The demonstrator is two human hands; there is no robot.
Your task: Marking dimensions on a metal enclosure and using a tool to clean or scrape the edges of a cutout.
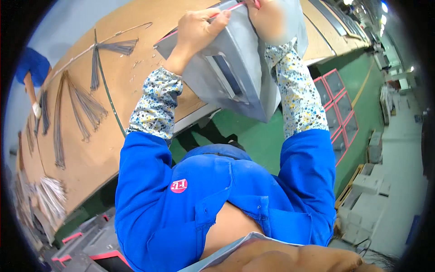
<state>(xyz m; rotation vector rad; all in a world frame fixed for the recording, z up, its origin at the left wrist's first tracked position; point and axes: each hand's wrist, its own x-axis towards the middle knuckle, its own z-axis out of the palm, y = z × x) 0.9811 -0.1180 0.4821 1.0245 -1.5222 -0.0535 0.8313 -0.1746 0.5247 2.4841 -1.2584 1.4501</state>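
Observation:
A grey box-shaped piece (199, 81) with a rectangular slot in its side and red edging tilts over the table's near edge. On its upper rim, my left hand (199, 29) is closed, thumb and fingers pinching the thin red edging strip (234, 6). My right hand (267, 20) is closed too, at the far end of that strip, where a bit of red shows at its fingertips. Blur and the top of the picture hide part of this hand. Both forearms wear speckled sleeve covers.
Bundles of thin grey strips (81, 106) lie across the brown table (120, 86). Another person in blue (34, 68), one hand gloved, works at the far left. Red-edged grey panels (335, 104) lie on the green floor at right. Grey boxes (367, 179) stand farther right; more red-edged pieces (97, 245) sit lower left.

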